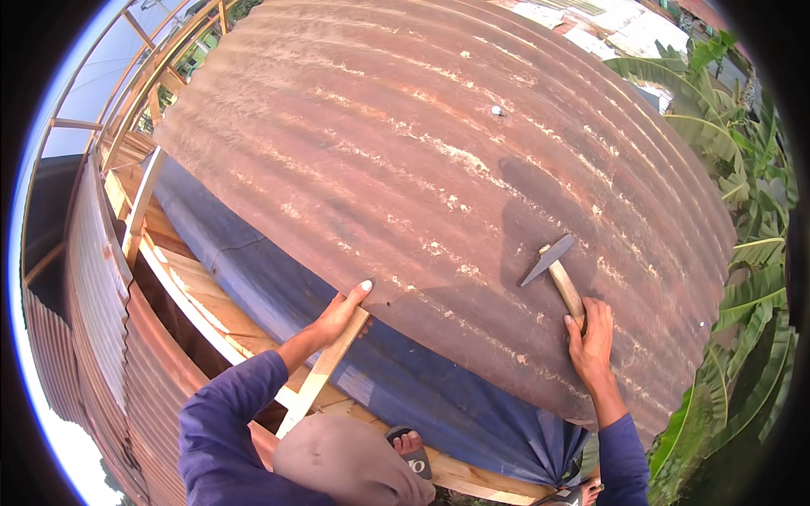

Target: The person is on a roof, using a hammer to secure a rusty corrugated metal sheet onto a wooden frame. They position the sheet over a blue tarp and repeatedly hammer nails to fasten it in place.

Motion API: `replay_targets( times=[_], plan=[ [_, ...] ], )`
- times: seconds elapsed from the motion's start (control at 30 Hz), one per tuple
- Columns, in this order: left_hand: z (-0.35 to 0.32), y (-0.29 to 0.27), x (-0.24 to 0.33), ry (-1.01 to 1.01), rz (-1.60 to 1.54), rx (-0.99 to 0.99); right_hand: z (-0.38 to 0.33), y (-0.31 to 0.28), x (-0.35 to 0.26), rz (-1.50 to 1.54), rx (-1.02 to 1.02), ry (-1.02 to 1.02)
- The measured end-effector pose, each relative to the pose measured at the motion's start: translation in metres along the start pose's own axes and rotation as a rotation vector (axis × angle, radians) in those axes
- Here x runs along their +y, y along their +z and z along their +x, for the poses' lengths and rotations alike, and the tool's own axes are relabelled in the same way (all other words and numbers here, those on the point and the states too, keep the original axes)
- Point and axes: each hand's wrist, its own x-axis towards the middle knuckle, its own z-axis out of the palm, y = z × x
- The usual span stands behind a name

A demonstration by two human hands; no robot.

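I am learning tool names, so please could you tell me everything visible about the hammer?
The hammer has a dark grey, metal-looking head, tapering at its lower left end, and a light brown, wooden-looking handle, whose tip shows past the head. The right hand grips the handle's lower part. The head points up and left from the hand, over the rusty corrugated sheet; whether they touch is unclear.

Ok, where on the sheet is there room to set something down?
Bare: the rusty sheet between its upper-left edge and the small white spot, and between left hand and hammer. Crowded: at the right hand, and where the left hand meets the wooden strip.
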Motion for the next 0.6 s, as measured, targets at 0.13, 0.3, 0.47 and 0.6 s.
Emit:
replay_targets(
  times=[0.13, 0.3, 0.47, 0.6],
  plan=[
    [0.003, 0.001, -0.012, -0.006, 0.039, -0.057, -0.005, -0.002, 0.002, 0.002, -0.021, -0.003],
    [0.008, -0.005, 0.000, -0.018, 0.178, -0.055, 0.008, -0.007, -0.003, 0.010, -0.065, 0.005],
    [-0.003, -0.003, 0.006, 0.015, 0.209, -0.072, 0.013, -0.013, -0.011, 0.000, -0.175, 0.041],
    [-0.004, -0.008, 0.005, 0.148, 0.274, 0.027, 0.031, -0.021, -0.025, -0.085, -0.335, 0.087]
  ],
)
